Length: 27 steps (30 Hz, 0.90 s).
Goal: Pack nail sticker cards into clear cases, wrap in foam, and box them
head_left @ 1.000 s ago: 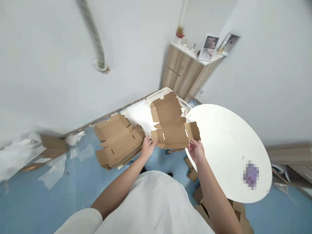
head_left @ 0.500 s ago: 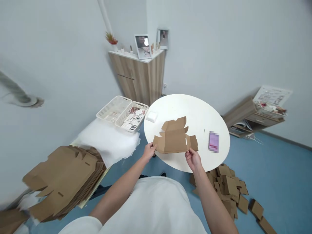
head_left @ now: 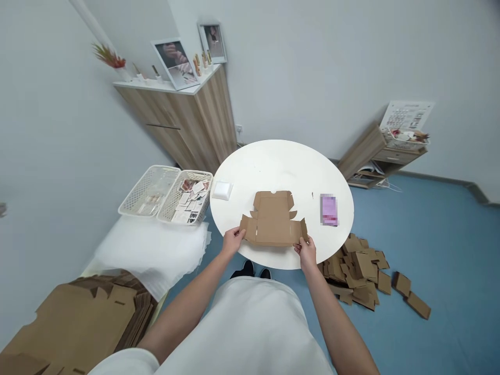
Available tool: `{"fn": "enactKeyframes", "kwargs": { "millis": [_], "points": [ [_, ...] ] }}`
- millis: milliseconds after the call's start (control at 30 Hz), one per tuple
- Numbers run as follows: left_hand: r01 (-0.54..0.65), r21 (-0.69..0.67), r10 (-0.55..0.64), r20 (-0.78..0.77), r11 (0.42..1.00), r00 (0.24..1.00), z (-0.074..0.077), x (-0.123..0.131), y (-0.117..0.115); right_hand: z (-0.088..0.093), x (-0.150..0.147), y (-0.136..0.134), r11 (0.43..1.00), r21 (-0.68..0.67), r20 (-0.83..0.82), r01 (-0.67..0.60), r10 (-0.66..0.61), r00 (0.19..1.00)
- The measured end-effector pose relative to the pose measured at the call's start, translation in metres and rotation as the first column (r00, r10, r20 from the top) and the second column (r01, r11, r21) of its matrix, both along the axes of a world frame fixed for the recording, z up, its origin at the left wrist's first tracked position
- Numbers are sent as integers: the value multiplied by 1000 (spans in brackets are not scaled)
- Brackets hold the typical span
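Note:
An unfolded brown cardboard box (head_left: 274,219) lies mostly flat at the near side of the white oval table (head_left: 273,161), its side flaps tilted up. My left hand (head_left: 233,240) pinches the lower left flap between thumb and fingers. On the opposite side, my right hand (head_left: 307,251) grips the lower right flap, the fingers partly hidden behind the cardboard. To the right of the box rests a blurred purple packet (head_left: 329,210). A small white square pad (head_left: 222,190) sits near the table's left edge.
Flat cardboard blanks (head_left: 78,317) are stacked at lower left beside white foam sheets (head_left: 152,247). Two white baskets (head_left: 186,198) stand behind them, one with cards. Folded boxes (head_left: 359,271) are heaped on the floor at right. A wooden cabinet (head_left: 195,125) and a low shelf (head_left: 375,153) flank the table.
The cardboard has been turned straighter and lowered toward the tabletop, both hands still on its side flaps. The camera view has swung, shifting the surroundings.

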<state>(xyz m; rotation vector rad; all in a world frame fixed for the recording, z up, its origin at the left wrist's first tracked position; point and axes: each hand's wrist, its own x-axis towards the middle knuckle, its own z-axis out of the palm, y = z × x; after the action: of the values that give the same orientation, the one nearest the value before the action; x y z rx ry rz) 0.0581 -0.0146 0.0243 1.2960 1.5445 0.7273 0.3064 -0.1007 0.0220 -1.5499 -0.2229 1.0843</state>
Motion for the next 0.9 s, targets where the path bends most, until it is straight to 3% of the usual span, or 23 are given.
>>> {"fn": "enactKeyframes", "kwargs": {
  "millis": [100, 433, 733, 833, 900],
  "points": [
    [73, 55, -73, -7, 996, 997, -2, 3, 15, 0, 1, 0, 999, -51, 133, -7, 14, 991],
    [79, 14, -78, -51, 997, 996, -23, 2, 39, 7, -4, -8, 982, -189, 470, 2, 89, 878],
    [114, -43, -116, -37, 993, 993, -35, -1, 47, -10, -6, -6, 965, -264, 414, -12, 125, 901],
    [135, -45, -137, -55, 990, 989, -33, 2, 55, -18, 3, 0, 955, -296, 443, -10, 147, 885],
    [130, 25, -126, -117, 991, 985, -27, 3, 56, -20, 10, 4, 952, -306, 488, 9, 149, 860]
  ]
}}
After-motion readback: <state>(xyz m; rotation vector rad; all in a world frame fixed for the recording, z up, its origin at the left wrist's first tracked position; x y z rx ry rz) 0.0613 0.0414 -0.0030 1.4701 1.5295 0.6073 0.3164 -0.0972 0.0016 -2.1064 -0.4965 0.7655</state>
